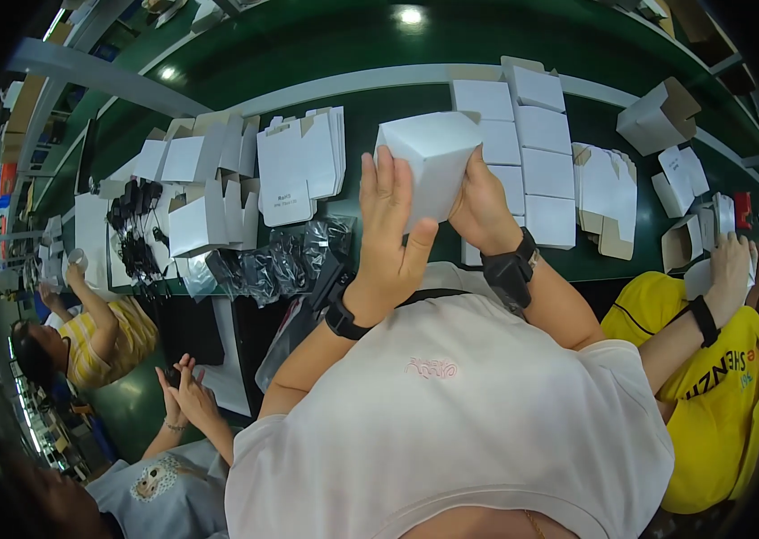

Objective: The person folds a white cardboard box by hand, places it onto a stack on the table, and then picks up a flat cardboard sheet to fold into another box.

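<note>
A small white cardboard box (pixel 427 146) is held up in front of my chest, between both hands. My left hand (pixel 387 226) lies against its left side with long, nearly straight fingers pressed to the wall and the thumb spread below. On the other side, my right hand (pixel 485 208) wraps its fingers round the box's right edge; part of that grip is hidden behind the box. Just beyond my right hand stand stacked white boxes (pixel 547 172) in columns. Left of my left hand lies a pile of flat white cartons (pixel 286 171).
Black cables with adapters (pixel 137 225), open white boxes (pixel 202 225) and plastic-wrapped dark items (pixel 281 260) cover the green bench's left part. More folded cartons (pixel 607 193) lie at right. A person in yellow (pixel 703 431) works close on my right; others sit at left.
</note>
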Motion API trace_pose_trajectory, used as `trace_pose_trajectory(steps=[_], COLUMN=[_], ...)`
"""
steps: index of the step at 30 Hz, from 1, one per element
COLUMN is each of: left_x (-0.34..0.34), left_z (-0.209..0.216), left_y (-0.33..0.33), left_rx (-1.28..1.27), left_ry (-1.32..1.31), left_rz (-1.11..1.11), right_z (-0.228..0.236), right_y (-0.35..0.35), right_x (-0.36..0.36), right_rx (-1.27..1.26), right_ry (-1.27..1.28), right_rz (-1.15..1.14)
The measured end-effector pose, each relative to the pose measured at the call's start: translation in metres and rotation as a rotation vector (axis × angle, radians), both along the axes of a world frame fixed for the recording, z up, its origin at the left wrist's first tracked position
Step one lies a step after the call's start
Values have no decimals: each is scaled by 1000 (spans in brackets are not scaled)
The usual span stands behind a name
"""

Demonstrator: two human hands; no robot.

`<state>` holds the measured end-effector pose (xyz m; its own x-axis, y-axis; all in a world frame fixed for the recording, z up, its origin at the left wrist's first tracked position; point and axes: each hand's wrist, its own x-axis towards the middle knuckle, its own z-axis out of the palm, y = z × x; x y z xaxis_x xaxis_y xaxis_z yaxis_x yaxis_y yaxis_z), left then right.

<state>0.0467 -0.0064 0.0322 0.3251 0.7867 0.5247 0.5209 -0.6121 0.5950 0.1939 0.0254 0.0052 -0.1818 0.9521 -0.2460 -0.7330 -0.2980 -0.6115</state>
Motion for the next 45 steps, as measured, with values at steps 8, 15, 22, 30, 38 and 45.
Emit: trace_pose_trajectory(steps=[8,15,22,30,38,45], left_x=[-15,-17,-16,-14,-14,-14], left_z=[14,15,20,20,21,15], left_y=[11,10,7,-4,-7,-5], left_rx=[-657,-833,-863,-813,-739,-662], left_ry=[-651,-887,-843,-770,-814,-953], left_rz=[-9,-93,-61,-1,-15,40], right_z=[0,-6,-5,-5,-14,-19], right_y=[4,7,2,1,4,6], right_x=[-2,-2,-5,-7,-4,-2], right_rx=[-101,13,124,199,224,179], right_ry=[18,80,-48,-4,55,40], right_rz=[105,200,182,248,294,258])
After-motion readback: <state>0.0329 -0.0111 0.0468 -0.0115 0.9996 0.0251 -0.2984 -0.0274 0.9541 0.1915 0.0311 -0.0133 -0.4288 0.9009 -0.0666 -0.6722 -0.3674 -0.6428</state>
